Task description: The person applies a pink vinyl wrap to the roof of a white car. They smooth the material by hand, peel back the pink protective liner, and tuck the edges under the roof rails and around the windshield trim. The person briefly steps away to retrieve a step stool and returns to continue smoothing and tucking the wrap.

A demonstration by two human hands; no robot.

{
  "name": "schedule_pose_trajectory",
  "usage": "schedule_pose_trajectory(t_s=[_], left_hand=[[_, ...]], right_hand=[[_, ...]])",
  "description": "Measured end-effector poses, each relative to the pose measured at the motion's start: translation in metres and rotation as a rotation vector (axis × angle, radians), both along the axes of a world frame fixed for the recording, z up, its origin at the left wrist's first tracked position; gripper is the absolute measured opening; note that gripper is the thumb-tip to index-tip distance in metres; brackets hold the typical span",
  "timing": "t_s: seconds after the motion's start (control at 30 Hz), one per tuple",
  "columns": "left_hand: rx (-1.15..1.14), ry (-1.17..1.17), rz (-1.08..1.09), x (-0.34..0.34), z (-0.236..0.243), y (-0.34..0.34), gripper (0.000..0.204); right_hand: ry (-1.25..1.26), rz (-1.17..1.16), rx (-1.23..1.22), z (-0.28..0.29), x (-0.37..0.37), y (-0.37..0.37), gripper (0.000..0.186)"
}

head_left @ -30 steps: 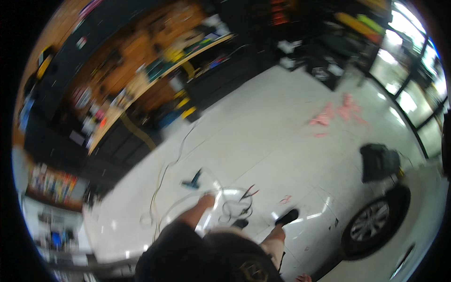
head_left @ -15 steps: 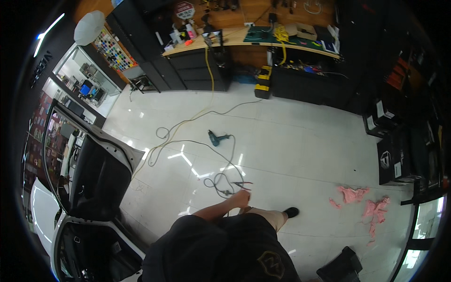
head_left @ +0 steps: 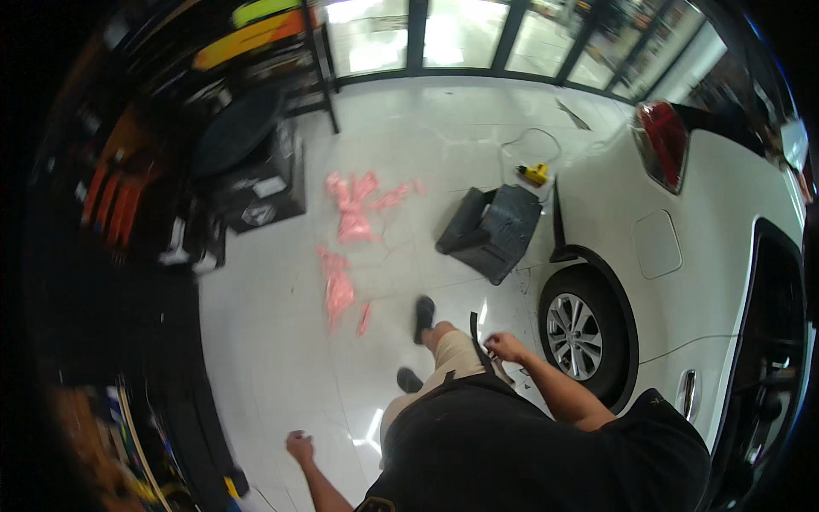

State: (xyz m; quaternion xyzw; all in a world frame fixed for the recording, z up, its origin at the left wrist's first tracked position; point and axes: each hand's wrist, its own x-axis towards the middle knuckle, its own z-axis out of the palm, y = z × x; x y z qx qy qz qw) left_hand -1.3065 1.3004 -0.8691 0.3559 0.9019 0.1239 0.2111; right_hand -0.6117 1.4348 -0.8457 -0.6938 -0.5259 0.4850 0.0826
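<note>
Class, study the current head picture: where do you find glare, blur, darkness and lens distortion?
Head view: strong light washes out parts of the glass doors, and white glare streaks the floor between the left hand and the shorts; head view: the pink scraps look soft-edged; head view: the left side is very dark, the doors' lower edge bows, and the corners fall to black.

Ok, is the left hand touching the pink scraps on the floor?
Apart. The head view shows a clear stretch of pale floor between the left hand and the pink scraps.
</note>
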Motion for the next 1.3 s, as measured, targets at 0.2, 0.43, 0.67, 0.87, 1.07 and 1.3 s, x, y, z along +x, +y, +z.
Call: schedule_pose_trajectory(t_s=[0.2,0.43,0.67,0.87,1.07,1.3], left_hand=[[0.222,0.094,-0.022,-0.025,0.051,0.298,0.036],[-0.071,-0.17,-0.423,0.176,-0.006,0.553,0.038],[-0.063,-0.255,-0.809,0.411,0.017,0.841,0.038],[-0.061,-0.227,-1.071,0.564,0.016,1.1,0.028],[0.04,0.025,-1.151,0.724,0.044,1.395,0.033],[0.101,0.025,-1.666,1.06,0.13,1.552,0.033]], right_hand=[[-0.066,-0.549,-0.767,-0.052,0.105,-0.009,0.049],[-0.027,-0.757,-0.27,-0.075,0.212,0.215,0.039],[0.397,-0.837,0.23,0.118,0.221,0.506,0.033],[-0.009,-0.836,-0.063,0.004,0.296,0.575,0.04],[0.622,-1.327,-0.659,0.001,0.32,0.684,0.053],[0.075,-1.309,-0.086,-0.009,0.472,0.842,0.036]])
